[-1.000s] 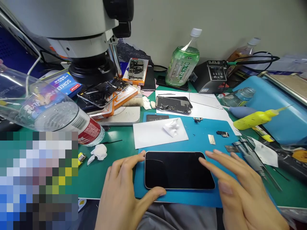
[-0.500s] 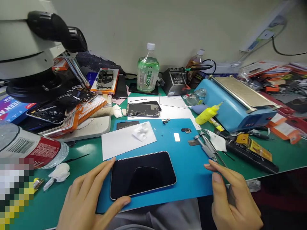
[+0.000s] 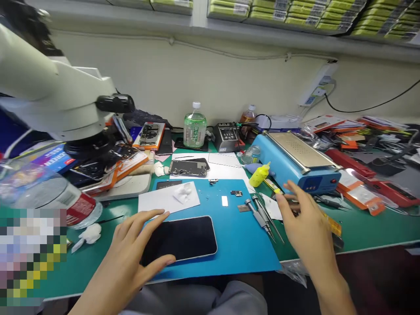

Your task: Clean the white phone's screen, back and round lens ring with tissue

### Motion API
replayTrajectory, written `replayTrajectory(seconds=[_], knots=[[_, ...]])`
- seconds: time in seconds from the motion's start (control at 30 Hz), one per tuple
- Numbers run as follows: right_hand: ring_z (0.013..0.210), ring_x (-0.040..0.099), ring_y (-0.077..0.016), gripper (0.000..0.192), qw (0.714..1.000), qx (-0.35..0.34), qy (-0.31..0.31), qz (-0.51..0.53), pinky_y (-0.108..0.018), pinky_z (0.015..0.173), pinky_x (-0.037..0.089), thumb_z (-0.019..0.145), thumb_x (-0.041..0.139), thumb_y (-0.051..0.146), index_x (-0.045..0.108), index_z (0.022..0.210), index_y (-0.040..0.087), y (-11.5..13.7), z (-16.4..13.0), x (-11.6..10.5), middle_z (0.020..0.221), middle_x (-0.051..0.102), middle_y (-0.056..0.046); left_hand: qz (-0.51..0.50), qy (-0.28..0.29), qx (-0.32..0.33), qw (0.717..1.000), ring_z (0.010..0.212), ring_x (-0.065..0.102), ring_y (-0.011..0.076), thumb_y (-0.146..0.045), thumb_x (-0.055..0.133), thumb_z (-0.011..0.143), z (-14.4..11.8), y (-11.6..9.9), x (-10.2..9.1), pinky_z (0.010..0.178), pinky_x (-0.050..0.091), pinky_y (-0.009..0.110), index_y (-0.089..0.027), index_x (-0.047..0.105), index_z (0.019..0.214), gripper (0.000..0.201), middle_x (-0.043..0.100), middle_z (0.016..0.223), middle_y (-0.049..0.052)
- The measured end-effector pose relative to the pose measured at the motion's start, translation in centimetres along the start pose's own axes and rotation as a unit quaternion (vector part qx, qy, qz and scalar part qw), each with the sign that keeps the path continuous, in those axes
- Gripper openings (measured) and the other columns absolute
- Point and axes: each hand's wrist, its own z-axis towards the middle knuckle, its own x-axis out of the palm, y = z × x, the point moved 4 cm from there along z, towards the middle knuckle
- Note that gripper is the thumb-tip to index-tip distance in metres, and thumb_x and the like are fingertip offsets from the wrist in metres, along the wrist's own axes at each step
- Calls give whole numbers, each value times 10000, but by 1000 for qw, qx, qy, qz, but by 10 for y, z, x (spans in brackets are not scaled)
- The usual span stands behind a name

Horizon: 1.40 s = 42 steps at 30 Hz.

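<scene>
A smartphone (image 3: 187, 238) with a dark screen lies on the blue mat (image 3: 243, 249). My left hand (image 3: 139, 245) spans its left end, fingers along the far edge and thumb over the near edge. That end of the phone is hidden under the hand. My right hand (image 3: 303, 218) is raised over the right side of the bench with its fingers apart and nothing in them. Behind it, mostly covered, is a long black tool with a yellow label (image 3: 333, 225). Screwdrivers (image 3: 260, 218) and tweezers (image 3: 271, 218) lie just left of that hand.
A white card (image 3: 160, 203) with crumpled tissue (image 3: 183, 193) sits beyond the phone; small parts (image 3: 236, 193) dot the mat. At the right are a yellow squeeze bottle (image 3: 259, 175) and a blue heating plate (image 3: 295, 162). A microscope (image 3: 82, 105) and water bottle (image 3: 78, 203) stand left.
My right hand has moved outward and away from me, over the tools at the right. The view has tilted up, showing a shelf of boxes. My left hand stays at the smartphone.
</scene>
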Motion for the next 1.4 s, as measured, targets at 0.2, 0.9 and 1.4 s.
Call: replayTrajectory(seconds=[0.2, 0.9, 1.4], knots=[[1257, 612, -562, 761, 989, -42, 130, -56, -715, 1039, 467, 877, 536, 711, 688, 1284, 86, 14, 76, 33, 1283, 722, -311, -100, -122, -190, 969, 866, 634, 162, -420, 493, 1121, -32, 36, -31, 798, 489, 268, -273, 621, 957, 254, 662, 904, -29], [792, 825, -276, 508, 932, -251, 235, 118, -333, 584, 653, 888, 696, 671, 726, 1283, 352, 100, -27, -6, 1140, 851, -33, 19, -146, -123, 981, 817, 551, 210, -205, 482, 1105, -44, 31, -21, 795, 429, 373, -241, 524, 892, 220, 581, 823, 9], [996, 795, -201, 370, 828, -508, 238, 25, -332, 772, 667, 1070, 560, 339, 682, 1418, 316, 170, -62, 17, 1239, 803, -27, 43, -151, -106, 982, 789, 546, 215, -184, 504, 1093, -42, 29, -23, 764, 424, 375, -234, 532, 874, 226, 580, 800, 11]])
